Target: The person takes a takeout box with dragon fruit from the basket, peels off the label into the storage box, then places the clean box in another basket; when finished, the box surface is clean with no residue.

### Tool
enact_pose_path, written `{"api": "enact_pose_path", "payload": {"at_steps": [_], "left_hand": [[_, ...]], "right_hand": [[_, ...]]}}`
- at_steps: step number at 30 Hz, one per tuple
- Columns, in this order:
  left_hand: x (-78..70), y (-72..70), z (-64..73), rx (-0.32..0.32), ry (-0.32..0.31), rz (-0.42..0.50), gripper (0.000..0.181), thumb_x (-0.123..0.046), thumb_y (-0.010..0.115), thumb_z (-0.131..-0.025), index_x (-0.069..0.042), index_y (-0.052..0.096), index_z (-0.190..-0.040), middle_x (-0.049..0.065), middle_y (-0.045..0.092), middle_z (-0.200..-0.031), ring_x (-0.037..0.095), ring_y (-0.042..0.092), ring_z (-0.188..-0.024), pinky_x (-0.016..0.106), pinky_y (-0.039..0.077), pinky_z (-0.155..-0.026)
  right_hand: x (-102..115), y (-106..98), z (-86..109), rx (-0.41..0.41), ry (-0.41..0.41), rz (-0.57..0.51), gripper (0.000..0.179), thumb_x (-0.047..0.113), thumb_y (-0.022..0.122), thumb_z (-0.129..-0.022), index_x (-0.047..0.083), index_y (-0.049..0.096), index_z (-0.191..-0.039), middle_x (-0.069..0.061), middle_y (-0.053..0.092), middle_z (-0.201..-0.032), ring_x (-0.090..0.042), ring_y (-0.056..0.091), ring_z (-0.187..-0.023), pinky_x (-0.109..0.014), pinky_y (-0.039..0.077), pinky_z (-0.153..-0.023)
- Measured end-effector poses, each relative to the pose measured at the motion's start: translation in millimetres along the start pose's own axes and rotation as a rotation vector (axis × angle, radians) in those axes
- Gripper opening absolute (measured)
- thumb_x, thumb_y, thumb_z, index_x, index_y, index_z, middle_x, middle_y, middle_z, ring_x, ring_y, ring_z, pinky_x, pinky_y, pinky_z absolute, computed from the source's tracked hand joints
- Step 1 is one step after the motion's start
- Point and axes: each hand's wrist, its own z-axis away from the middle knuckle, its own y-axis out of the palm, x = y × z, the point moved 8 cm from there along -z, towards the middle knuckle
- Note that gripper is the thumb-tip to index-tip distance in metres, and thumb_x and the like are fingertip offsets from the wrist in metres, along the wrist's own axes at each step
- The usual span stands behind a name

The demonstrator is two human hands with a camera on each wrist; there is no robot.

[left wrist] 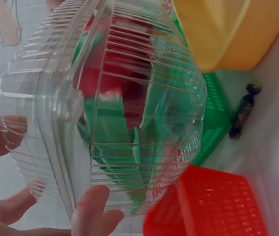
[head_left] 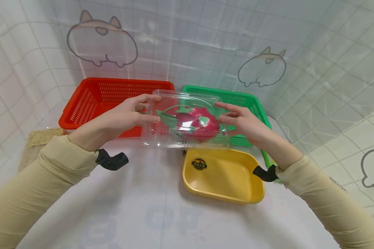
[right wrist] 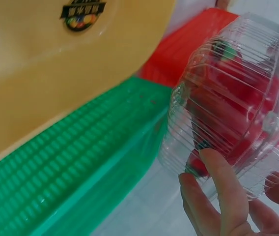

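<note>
A clear plastic clamshell box [head_left: 187, 138] is held up in the air, closed, above the baskets. Inside lies red and green fruit [head_left: 202, 121] resembling dragon fruit, partly blurred by glare. My left hand [head_left: 127, 110] grips the box's left end, thumb on the near side and fingers on the far side. On the opposite end, my right hand [head_left: 244, 122] grips it between thumb and fingers. In the left wrist view, ribbed box walls [left wrist: 149, 98] show the fruit through them. Fingers [right wrist: 228, 191] press against the box in the right wrist view.
Behind the box stand a red basket [head_left: 84, 103] and a green basket [head_left: 249, 100]. A yellow tub [head_left: 224, 176] sits on the white table in front of the green one. A wrapped candy [left wrist: 244, 110] lies near the tub. Tan cloth [head_left: 38, 143] lies at the left.
</note>
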Motion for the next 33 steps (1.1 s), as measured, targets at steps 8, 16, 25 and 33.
{"api": "enact_pose_path", "payload": {"at_steps": [8,16,25,33], "left_hand": [[-15.0,5.1,-34.2,0.026,-0.001,0.032,0.066,-0.015,0.062,-0.097,-0.022,0.032,-0.155,0.012,0.039,-0.148,0.031,0.042,-0.13,0.047,0.047,-0.104],[-17.3,10.8,-64.9,0.074,-0.04,0.042,0.071,-0.009,0.059,-0.097,-0.023,0.026,-0.158,0.012,0.037,-0.151,0.03,0.046,-0.128,0.048,0.045,-0.108],[-20.7,16.7,-93.5,0.069,-0.074,0.051,0.067,-0.01,0.057,-0.098,-0.021,0.028,-0.157,0.009,0.031,-0.151,0.023,0.053,-0.102,0.044,0.047,-0.107],[-24.0,21.4,-120.7,0.041,-0.108,0.053,0.063,-0.01,0.055,-0.098,-0.023,0.033,-0.156,0.006,0.051,-0.109,0.018,0.05,-0.084,0.041,0.049,-0.102]], "right_hand": [[-2,-24,-5.8,-0.041,0.023,0.007,0.056,0.013,0.048,-0.106,0.024,0.031,-0.158,-0.013,0.04,-0.154,-0.033,0.049,-0.134,-0.05,0.054,-0.096],[-4,-41,-15.9,-0.001,0.052,0.085,0.059,0.011,0.046,-0.105,0.026,0.027,-0.159,-0.019,0.041,-0.152,-0.039,0.048,-0.133,-0.047,0.058,-0.088],[-13,-61,-25.9,0.038,0.105,0.119,0.057,0.016,0.044,-0.107,0.025,0.025,-0.16,-0.019,0.033,-0.159,-0.039,0.047,-0.135,-0.046,0.058,-0.09],[-21,-78,-34.9,0.047,0.14,0.136,0.059,0.014,0.044,-0.106,0.023,0.021,-0.161,-0.022,0.036,-0.153,-0.041,0.047,-0.131,-0.046,0.058,-0.089]]}}
